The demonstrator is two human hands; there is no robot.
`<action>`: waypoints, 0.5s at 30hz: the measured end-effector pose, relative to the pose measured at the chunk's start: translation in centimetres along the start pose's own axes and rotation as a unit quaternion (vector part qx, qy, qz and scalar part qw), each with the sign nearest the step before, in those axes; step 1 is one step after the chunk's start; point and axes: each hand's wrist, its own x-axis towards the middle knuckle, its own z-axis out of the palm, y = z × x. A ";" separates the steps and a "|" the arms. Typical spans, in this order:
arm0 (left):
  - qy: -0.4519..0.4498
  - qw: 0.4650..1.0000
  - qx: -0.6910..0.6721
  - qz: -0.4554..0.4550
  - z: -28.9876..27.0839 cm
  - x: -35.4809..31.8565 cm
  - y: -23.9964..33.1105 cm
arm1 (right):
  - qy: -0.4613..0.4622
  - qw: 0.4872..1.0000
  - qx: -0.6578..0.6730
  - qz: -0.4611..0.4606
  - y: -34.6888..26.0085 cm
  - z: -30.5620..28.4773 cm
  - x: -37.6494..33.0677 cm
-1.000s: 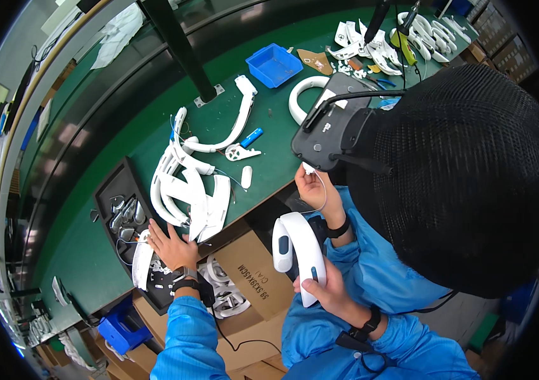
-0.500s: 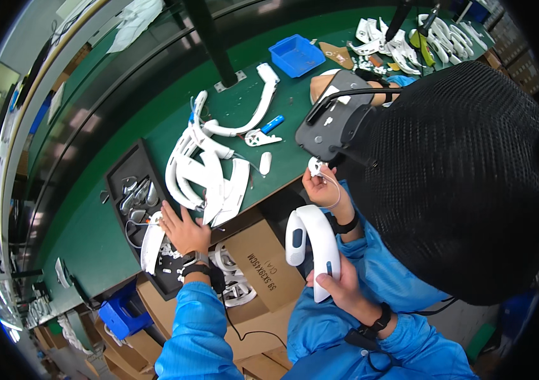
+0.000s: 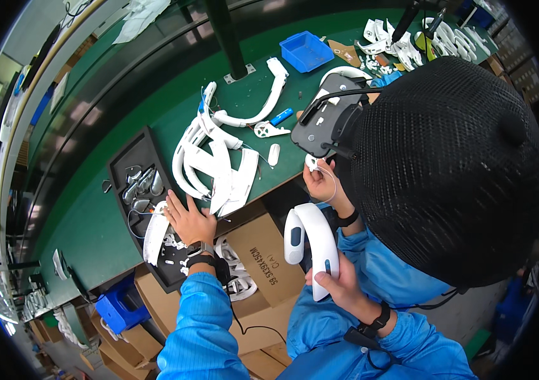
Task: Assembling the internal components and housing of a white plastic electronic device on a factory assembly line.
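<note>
Observed from the bench side, left to right. A black moulded plastic tray (image 3: 131, 149) lies on the green worktop (image 3: 85, 234), holding small shiny metal clips (image 3: 141, 187) in its upper pockets and a long white plastic strip (image 3: 154, 235) across its lower part.

The person's left hand (image 3: 191, 221) rests palm down on the tray's right edge. The forearm, in a blue sleeve with a dark wrist strap, comes up from the lower edge. The fingers are spread flat and clasp nothing; the fingertips lie just beside the white strip, though actual contact cannot be confirmed at this angle. The person's right hand is out of sight.

Just right of the hand is a heap of white curved plastic bands (image 3: 213, 161). Below the bench edge stands an open brown cardboard box (image 3: 263, 253).

Further right, a co-worker in a black mesh cap (image 3: 447, 171) holds a white curved plastic housing (image 3: 310, 244) in the lower hand. The upper hand pinches a small white part (image 3: 312, 163).
</note>
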 end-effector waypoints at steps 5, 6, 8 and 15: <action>0.007 1.000 -0.003 0.004 0.0 0.1 0.0 | 0.003 1.000 -0.006 0.001 0.0 0.2 0.1; 0.007 1.000 0.000 0.004 0.0 0.1 0.0 | 0.000 1.000 -0.006 -0.001 0.1 0.2 0.1; 0.004 1.000 0.002 0.004 -0.1 0.2 0.0 | 0.000 1.000 -0.005 -0.001 0.2 0.3 0.3; 0.012 1.000 -0.002 0.006 0.0 0.1 0.0 | -0.019 1.000 -0.001 -0.013 0.3 0.5 0.6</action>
